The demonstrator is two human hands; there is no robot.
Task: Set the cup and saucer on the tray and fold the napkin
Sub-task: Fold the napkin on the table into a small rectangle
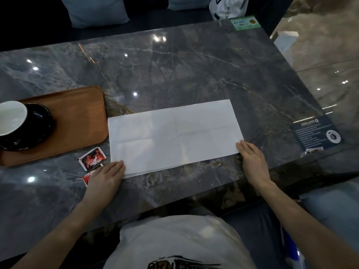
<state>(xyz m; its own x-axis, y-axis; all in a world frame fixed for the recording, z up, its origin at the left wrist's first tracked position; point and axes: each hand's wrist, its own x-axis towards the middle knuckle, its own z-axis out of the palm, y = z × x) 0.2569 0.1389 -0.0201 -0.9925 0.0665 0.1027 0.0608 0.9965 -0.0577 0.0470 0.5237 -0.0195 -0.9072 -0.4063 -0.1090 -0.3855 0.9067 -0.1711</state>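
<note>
A white napkin [172,134] lies flat on the grey marble table [184,70] as a long rectangle with layered edges along its near side. My left hand [105,176] rests palm down at the napkin's near left corner, fingertips touching it. My right hand [252,161] lies flat at the near right corner, fingers together on the edge. A black cup with a white inside [11,117] stands on a black saucer [37,131] on the brown wooden tray [77,117] at the left.
Two small red, black and white packets [91,158] lie between the tray and my left hand. A dark printed card [316,133] sits at the table's right edge and a green card [245,22] at the far edge. Cushions and a white bag lie beyond the table.
</note>
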